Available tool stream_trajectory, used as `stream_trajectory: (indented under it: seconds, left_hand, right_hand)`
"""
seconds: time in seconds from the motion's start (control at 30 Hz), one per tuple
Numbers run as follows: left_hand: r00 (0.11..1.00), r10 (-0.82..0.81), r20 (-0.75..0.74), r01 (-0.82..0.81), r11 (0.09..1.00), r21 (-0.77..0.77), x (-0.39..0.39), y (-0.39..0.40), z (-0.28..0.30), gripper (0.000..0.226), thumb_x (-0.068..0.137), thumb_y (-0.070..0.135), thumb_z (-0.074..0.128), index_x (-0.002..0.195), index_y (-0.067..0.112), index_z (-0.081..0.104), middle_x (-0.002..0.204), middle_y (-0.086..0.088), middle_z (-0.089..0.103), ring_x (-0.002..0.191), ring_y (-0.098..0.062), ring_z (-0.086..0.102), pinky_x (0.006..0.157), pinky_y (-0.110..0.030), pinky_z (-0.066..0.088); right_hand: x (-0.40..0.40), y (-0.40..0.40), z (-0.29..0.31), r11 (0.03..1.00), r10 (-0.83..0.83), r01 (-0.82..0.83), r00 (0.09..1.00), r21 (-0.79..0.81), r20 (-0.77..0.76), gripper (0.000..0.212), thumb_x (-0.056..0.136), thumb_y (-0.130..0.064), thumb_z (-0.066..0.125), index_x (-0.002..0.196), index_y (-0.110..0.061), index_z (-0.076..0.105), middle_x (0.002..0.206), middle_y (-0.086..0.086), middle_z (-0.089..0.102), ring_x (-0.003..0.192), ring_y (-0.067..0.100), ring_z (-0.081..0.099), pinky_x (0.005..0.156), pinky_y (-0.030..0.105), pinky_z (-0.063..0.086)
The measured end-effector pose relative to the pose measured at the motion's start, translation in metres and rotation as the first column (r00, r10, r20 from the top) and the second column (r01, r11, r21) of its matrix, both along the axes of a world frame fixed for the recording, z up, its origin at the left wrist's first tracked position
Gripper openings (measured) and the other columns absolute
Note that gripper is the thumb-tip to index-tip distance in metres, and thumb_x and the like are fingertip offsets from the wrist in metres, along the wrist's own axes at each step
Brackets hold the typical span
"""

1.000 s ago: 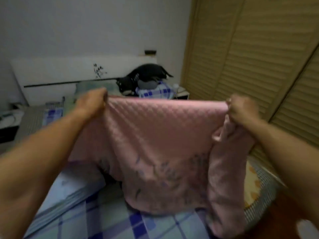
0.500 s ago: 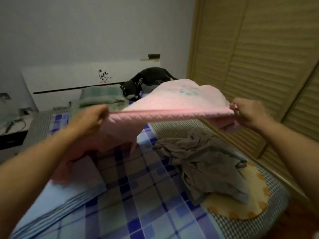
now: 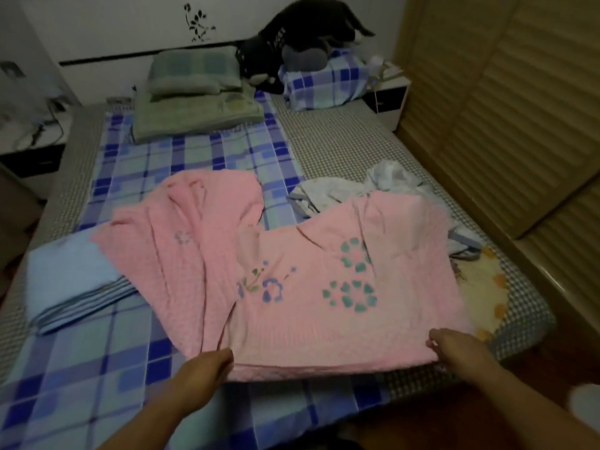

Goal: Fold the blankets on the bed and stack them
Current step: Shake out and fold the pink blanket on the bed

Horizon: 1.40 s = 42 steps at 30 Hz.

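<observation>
A pink quilted blanket (image 3: 292, 280) with blue and green flower prints lies spread and rumpled across the near half of the bed (image 3: 201, 157). My left hand (image 3: 203, 373) grips its near edge at the left corner. My right hand (image 3: 457, 350) grips the near edge at the right corner. A folded light blue blanket (image 3: 71, 280) lies flat at the left, its right side under the pink one. A crumpled grey-white blanket (image 3: 367, 190) lies at the right, partly covered by the pink blanket.
A green pillow (image 3: 191, 73) on a folded green blanket (image 3: 194, 113) sits at the head. A black plush toy (image 3: 302, 30) rests on a blue checked pillow (image 3: 324, 82). A yellow mat (image 3: 483, 293) lies near the right edge. Louvered wardrobe doors (image 3: 503, 108) stand at right.
The pink blanket was held up in the air, swung forward, and now lies flat on the bed. Both hands have come down to the near edge, still gripping its corners.
</observation>
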<state>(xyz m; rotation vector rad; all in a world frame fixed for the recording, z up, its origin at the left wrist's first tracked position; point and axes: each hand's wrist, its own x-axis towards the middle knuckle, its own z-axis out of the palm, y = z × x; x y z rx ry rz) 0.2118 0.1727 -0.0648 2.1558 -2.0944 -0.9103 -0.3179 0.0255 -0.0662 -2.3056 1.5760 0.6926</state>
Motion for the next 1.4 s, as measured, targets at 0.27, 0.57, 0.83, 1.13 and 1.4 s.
stream_trajectory:
  seconds: [0.27,0.57,0.83,1.13,1.4]
  left_hand:
    - [0.992,0.123,0.041,-0.123,0.992,-0.016,-0.014,0.018,0.001,0.016,0.099,0.035,0.049,0.084,0.038,0.049,0.087,0.014,0.059,0.078,0.0,0.055,0.072,-0.026,0.046]
    - [0.939,-0.293,0.178,0.289,0.956,0.048,0.009,0.011,-0.003,0.018,0.101,0.031,0.038,0.106,0.031,0.055,0.11,0.008,0.055,0.089,-0.006,0.045,0.069,-0.023,0.031]
    - [0.891,-0.441,0.106,0.439,0.897,0.042,0.039,0.024,-0.02,0.021,0.102,0.029,0.039,0.111,0.034,0.058,0.11,0.008,0.058,0.095,-0.01,0.054,0.082,-0.024,0.044]
    - [0.958,-0.284,-0.04,0.253,0.903,-0.347,0.026,0.006,-0.01,0.011,0.089,0.028,0.052,0.096,0.032,0.06,0.088,0.008,0.059,0.077,-0.013,0.056,0.059,-0.033,0.048]
    - [0.959,-0.17,-0.228,0.089,0.941,-0.326,0.025,0.0,0.002,0.034,0.098,0.047,0.034,0.092,0.025,0.06,0.089,0.006,0.06,0.081,-0.012,0.055,0.07,-0.032,0.046]
  right_hand:
    - [0.002,-0.004,-0.017,0.99,0.138,-0.138,0.99,0.04,-0.005,0.023,0.097,-0.036,0.054,0.116,-0.024,0.056,0.119,0.0,0.061,0.111,0.021,0.061,0.074,0.032,0.038]
    - [-0.054,-0.074,0.048,0.969,-0.107,0.091,0.992,-0.23,-0.06,0.023,0.074,-0.032,0.078,0.087,-0.021,0.062,0.103,0.007,0.064,0.089,0.026,0.063,0.078,0.04,0.056]
    - [0.164,-0.07,0.108,0.847,-0.001,0.337,0.774,-0.411,0.633,0.035,0.083,-0.022,0.047,0.107,-0.011,0.07,0.105,0.013,0.069,0.094,0.034,0.067,0.082,0.034,0.048]
    - [0.359,0.072,0.024,0.882,0.221,-0.405,0.808,0.242,0.546,0.036,0.085,-0.032,0.057,0.121,-0.03,0.058,0.12,0.002,0.062,0.105,0.024,0.061,0.086,0.039,0.052]
    - [0.364,0.101,0.022,0.999,0.048,-0.047,0.767,-0.019,0.639,0.032,0.089,-0.028,0.044,0.111,-0.034,0.067,0.104,-0.006,0.072,0.09,0.017,0.064,0.074,0.033,0.05]
